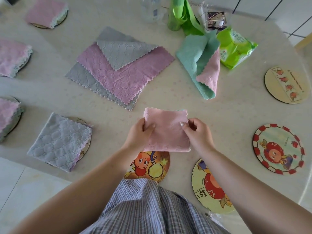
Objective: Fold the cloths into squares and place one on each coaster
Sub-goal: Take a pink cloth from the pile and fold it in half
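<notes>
Pink cloth point(167, 130), folded into a rough square with a sliver of teal showing at its far right corner, is held between both hands just above the near edge of the counter point(228, 112). The left hand point(139, 135) grips its left edge, thumb on top and fingers beneath; the right hand point(196, 132) pinches its right edge between thumb and curled fingers. The cloth's near edge overlaps the far rim of a cartoon coaster point(150, 168) lying directly below it. To the right lie three bare coasters: one near the right forearm point(211, 186), a red-bordered one point(278, 149), and a pale one with a strip of fruit pictures point(285, 84). On the left, a folded grey cloth point(60, 141) sits on a coaster, and three folded pink cloths point(47, 12) point(12, 57) point(8, 115) rest on others along the left side. In the middle of the counter lies a loose stack of unfolded grey and purple cloths point(118, 68), with a crumpled teal and pink cloth point(200, 65) just to its right, touching a green packet point(234, 46). A green bag point(182, 14) stands behind.
</notes>
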Action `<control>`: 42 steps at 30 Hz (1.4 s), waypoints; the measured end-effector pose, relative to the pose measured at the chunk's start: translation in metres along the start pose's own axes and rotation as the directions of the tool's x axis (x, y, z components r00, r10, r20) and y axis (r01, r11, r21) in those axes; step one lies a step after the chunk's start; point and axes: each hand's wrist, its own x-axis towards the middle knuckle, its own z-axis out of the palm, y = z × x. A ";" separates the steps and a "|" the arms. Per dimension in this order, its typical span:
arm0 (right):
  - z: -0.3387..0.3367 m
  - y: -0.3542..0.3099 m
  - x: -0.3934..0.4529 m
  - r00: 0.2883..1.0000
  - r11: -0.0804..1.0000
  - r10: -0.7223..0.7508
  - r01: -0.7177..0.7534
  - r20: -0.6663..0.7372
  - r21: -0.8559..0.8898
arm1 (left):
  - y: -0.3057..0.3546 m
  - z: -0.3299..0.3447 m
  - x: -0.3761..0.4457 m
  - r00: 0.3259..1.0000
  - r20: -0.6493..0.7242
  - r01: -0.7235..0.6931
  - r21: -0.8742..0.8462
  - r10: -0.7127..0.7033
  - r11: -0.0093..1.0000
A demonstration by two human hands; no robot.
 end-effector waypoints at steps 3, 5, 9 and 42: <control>-0.001 -0.002 0.000 0.998 0.999 0.032 -0.030 -0.058 0.028 | 0.001 0.001 0.004 1.000 -0.008 0.000 -0.013 0.000 1.000; 0.002 0.001 0.001 0.997 0.998 0.066 -0.065 -0.044 0.017 | 0.002 0.001 0.007 1.000 -0.017 0.022 -0.009 -0.022 1.000; 0.003 0.000 0.008 0.995 0.995 0.099 -0.100 -0.019 -0.023 | 0.006 0.000 0.013 0.998 -0.017 0.069 0.031 -0.068 0.997; 0.025 -0.001 0.015 0.833 0.603 -0.485 0.538 0.264 -0.589 | -0.017 0.019 0.005 0.902 0.257 -0.394 0.818 0.346 0.420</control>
